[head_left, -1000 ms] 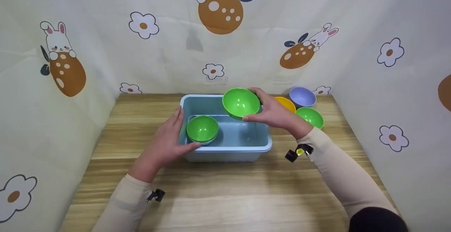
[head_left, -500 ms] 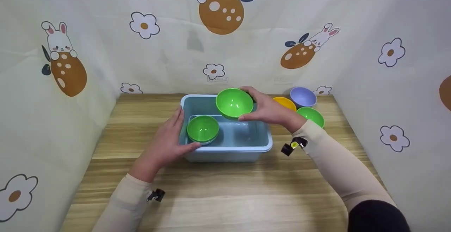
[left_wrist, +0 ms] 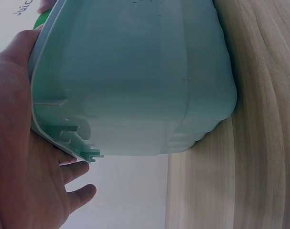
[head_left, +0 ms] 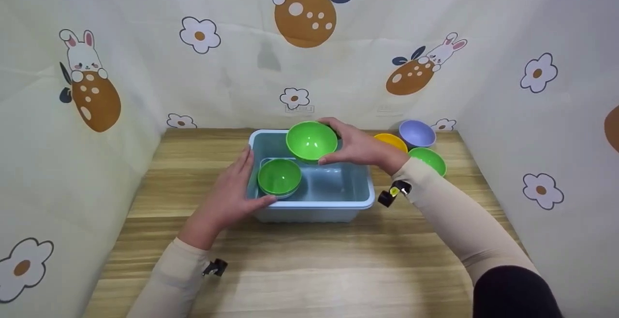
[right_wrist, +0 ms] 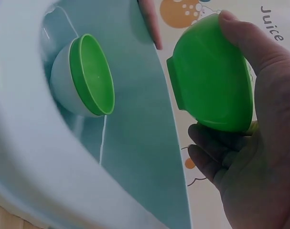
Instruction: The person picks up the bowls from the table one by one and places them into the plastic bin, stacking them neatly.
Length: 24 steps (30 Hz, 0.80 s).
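My right hand [head_left: 355,141] grips a green bowl [head_left: 311,140] by its right side, holding it above the light blue plastic tub [head_left: 309,204]. In the right wrist view the held bowl [right_wrist: 211,76] shows its outside and foot, apart from the tub. Inside the tub at the left, another green bowl [head_left: 279,177] sits nested in a pale bowl [right_wrist: 62,83]. My left hand [head_left: 226,190] rests at the tub's left front corner, fingers along the left side and thumb on the front rim. In the left wrist view its fingers [left_wrist: 78,195] extend fairly straight past the rim.
Right of the tub on the wooden table [head_left: 309,265] stand a yellow bowl [head_left: 392,141], a purple bowl [head_left: 417,133] and a third green bowl [head_left: 430,160], partly hidden by my right arm. Printed cloth walls [head_left: 232,81] enclose the table at the back and sides.
My right hand has carried the green bowl leftward above the tub, closer to the nested bowls. My left hand stays at the tub's corner.
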Each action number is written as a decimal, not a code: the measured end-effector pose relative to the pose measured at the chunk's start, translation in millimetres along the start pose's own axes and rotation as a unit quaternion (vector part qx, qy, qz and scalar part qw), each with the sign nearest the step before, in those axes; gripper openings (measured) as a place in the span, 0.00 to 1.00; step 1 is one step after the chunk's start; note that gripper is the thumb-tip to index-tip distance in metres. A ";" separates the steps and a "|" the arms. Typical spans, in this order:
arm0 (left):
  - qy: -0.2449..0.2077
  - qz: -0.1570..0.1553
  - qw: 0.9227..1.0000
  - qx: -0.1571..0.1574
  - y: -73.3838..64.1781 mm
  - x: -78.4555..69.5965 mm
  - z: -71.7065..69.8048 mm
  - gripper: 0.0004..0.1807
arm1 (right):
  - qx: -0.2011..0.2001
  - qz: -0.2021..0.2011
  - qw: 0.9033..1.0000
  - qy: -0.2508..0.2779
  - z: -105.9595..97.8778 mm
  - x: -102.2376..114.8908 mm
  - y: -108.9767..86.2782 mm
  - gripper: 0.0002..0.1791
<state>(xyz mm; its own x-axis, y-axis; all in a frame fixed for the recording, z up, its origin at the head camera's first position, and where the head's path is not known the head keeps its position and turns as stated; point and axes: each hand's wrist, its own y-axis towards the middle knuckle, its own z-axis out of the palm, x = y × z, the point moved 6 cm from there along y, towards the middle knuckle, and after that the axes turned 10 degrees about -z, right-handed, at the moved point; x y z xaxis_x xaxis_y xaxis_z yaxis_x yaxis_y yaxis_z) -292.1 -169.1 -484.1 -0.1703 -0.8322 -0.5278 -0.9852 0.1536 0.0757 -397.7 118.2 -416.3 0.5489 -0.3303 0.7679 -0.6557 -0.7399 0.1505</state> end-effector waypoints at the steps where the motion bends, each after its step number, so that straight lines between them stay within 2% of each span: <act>1: -0.001 0.000 1.000 0.000 -0.1 -0.2 -0.2 0.71 | 0.002 -0.002 1.000 -0.002 0.3 0.4 1.6 0.56; 16: -0.010 0.012 1.000 -0.009 0.1 -1.5 -1.4 0.71 | 0.020 -0.027 0.999 -0.009 7.0 7.0 26.2 0.59; 24: -0.005 0.016 1.000 -0.010 -0.5 -1.7 -1.5 0.74 | 0.024 -0.035 0.999 -0.011 11.2 8.3 36.6 0.59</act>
<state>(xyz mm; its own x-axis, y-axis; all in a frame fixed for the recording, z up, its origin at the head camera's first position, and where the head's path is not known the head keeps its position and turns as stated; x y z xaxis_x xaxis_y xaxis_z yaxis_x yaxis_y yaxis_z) -291.4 -168.5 -481.9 -0.2023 -0.8211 -0.5337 -0.9793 0.1697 0.1101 -411.4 81.8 -411.4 0.6034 -0.2895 0.7430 -0.5900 -0.7889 0.1717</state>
